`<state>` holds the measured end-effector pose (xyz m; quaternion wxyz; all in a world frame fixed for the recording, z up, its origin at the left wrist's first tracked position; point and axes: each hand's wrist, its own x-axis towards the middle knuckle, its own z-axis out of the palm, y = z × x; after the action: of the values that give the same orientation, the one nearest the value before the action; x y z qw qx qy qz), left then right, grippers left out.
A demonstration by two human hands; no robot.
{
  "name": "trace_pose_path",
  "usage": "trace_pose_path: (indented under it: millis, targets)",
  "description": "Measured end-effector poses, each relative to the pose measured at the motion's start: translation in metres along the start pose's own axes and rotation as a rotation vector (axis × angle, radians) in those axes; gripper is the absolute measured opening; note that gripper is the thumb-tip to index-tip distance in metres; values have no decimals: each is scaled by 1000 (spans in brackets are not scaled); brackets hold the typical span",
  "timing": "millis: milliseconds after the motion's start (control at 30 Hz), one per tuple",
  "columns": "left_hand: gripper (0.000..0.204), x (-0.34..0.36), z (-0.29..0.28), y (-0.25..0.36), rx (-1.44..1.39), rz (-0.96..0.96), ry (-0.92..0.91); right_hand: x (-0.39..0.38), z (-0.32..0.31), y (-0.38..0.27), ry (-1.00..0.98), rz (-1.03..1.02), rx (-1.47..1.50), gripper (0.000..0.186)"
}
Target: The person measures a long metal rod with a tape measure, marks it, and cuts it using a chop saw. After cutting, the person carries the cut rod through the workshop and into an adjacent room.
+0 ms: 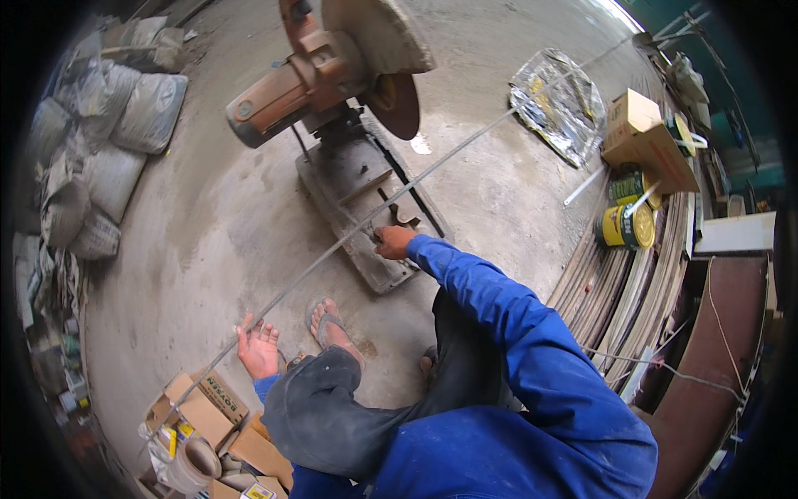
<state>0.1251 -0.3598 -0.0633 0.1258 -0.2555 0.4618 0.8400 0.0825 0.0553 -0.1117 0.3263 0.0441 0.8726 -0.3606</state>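
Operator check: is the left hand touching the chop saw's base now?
Apart. The head view shows bare concrete floor between the left hand and the chop saw's base.

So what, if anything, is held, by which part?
The left hand, open, touches the metal rod along its near part; no firm grip shows. Whether the right hand, at the saw base, holds anything is unclear.

Saw (332,66) cut off at top edge, right foot (427,363) mostly hidden by trouser leg (467,349)

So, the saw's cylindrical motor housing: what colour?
Cylindrical motor housing: dusty orange-brown, clearest in the head view.
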Motion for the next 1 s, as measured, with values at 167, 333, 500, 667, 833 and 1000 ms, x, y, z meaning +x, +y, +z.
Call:
trace_pose_path:
  millis: [167,333,500,667,833,1000]
  targets:
    - [52,3,-5,-1,-35,-31,-7,1,4,12,51,44,-75,43]
    - [52,8,3,-18,-25,-132,-21,4,2,18,79,64,-80,38]
    - [56,-5,28,-63,149,-248,-158,0,0,11,80,49,-98,36]
    - [63,-11,46,-72,264,-349,-319,-4,-3,5,90,59,-90,38]
    - [58,-10,48,-65,281,-375,-351,-5,-5,-3,79,53,-127,42]
    - [53,-10,43,-67,272,-351,-348,-4,-4,-7,104,102,-123,37]
